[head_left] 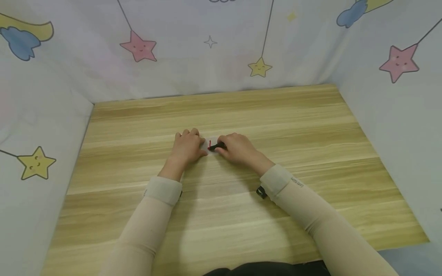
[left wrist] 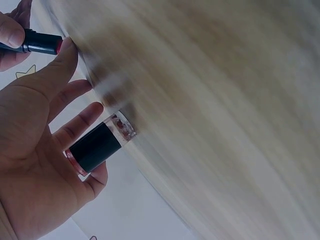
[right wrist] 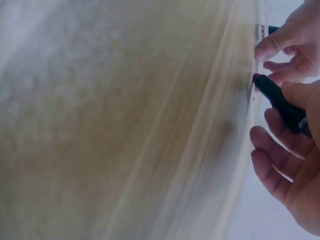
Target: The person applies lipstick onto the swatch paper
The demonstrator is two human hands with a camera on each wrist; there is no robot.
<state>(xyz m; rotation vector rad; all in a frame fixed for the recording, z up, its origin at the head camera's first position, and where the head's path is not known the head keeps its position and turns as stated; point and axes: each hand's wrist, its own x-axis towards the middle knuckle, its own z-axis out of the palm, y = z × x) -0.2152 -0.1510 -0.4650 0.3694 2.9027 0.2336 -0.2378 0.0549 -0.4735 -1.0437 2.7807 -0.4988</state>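
Note:
Near the table's middle, my right hand [head_left: 238, 149] pinches a black lipstick [head_left: 217, 146] with a red tip. Its tip meets a small pale sheet [head_left: 205, 145] at the foot of a short red line [head_left: 210, 143]. My left hand [head_left: 186, 147] rests at the sheet's left side, thumb and fingers spread and touching down. Under the left palm, a short black cylinder [left wrist: 95, 147] with clear, reddish ends stands upright on the table. From the head view that cylinder is hidden. Whether the left fingers touch it, I cannot tell.
The wood-grain table [head_left: 310, 126] extends around both hands. White cloth walls [head_left: 190, 73] printed with stars enclose its back and sides. Dark wrist gear [head_left: 261, 192] shows below the right cuff. A dark shape [head_left: 269, 268] lies at the front edge.

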